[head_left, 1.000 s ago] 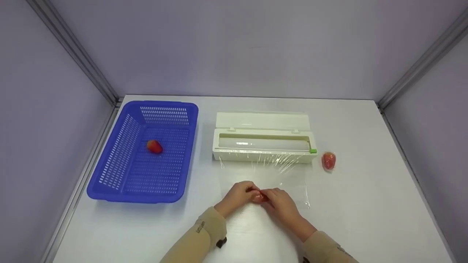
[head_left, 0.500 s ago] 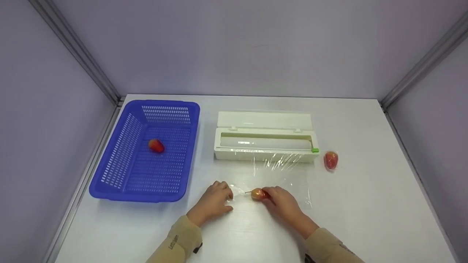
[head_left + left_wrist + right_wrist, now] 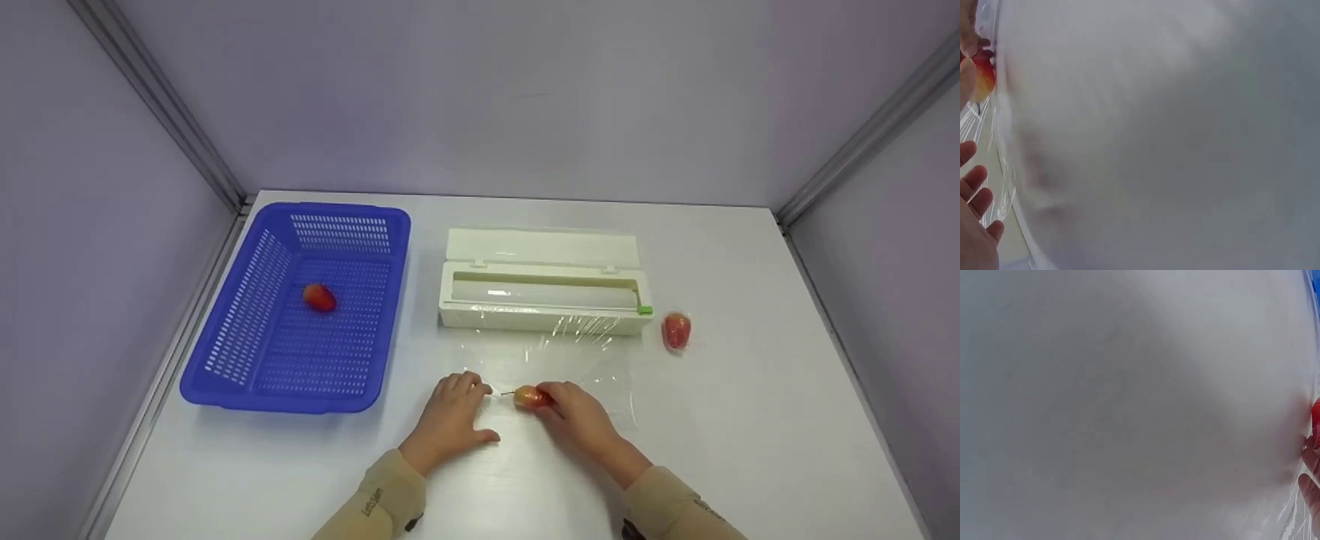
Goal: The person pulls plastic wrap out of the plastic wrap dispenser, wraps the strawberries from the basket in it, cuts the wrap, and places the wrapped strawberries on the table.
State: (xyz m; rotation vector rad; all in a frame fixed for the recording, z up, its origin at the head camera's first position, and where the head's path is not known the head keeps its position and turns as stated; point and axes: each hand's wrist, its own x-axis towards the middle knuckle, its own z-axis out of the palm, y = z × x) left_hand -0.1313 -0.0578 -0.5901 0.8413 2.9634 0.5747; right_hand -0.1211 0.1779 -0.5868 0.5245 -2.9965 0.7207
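In the head view my right hand (image 3: pixel 583 418) pinches a small red-and-yellow fruit (image 3: pixel 529 397) by its red end, and its thin stem points left. The fruit lies over a clear sheet of plastic wrap (image 3: pixel 592 375) drawn out from a cream dispenser (image 3: pixel 541 321). My left hand (image 3: pixel 450 416) is left of the stem, thumb and fingers spread apart, fingertips at the wrap. The left wrist view has the fruit (image 3: pixel 983 76) at its left edge, with the spread fingers of my left hand (image 3: pixel 976 222) below it. In the right wrist view only fingertips and a red part show.
A blue basket (image 3: pixel 379 315) with another red-and-yellow fruit (image 3: pixel 319 298) inside stands on the left. Right of the dispenser lies a fruit wrapped in film (image 3: pixel 676 331). The dispenser's lid (image 3: pixel 541 246) is raised at the back, and a green slider (image 3: pixel 644 310) sits at its right end.
My left hand let go of the fruit, moved left with its fingers spreading, then came slightly back right. My right hand keeps its hold, and the fruit's yellow end and stem now show.
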